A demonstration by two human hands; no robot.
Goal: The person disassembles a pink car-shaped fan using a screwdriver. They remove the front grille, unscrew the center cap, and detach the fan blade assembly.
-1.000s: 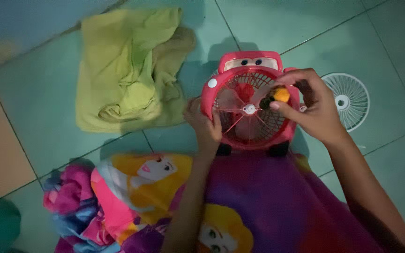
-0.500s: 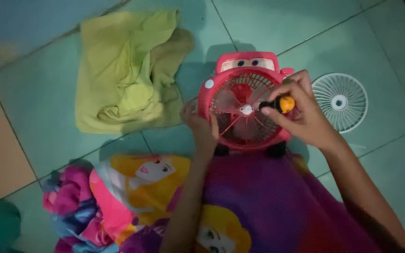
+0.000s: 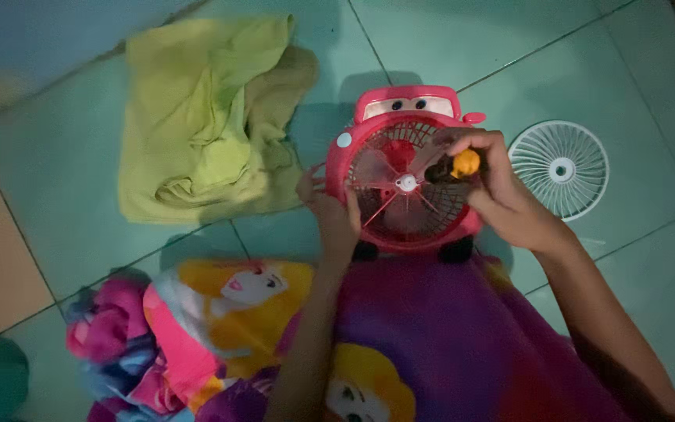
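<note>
Your right hand (image 3: 509,191) is pinched around a small screwdriver (image 3: 455,166) with an orange-and-black handle, its long axis slanting down-left from your fingers toward the white hub (image 3: 406,183) at the middle of the red car-shaped fan (image 3: 404,168) — the tip sits just beside that hub, though whether it touches I cannot tell. Your left hand (image 3: 331,212) is curled against the fan's left rim, steadying it on the teal floor tiles (image 3: 447,47) right in front of your lap — both hands are on it, the right nearer the hub.

Left hand (image 3: 333,211) fingers curled in a grip, right hand (image 3: 501,191) pinching, both forearms reaching forward
</note>
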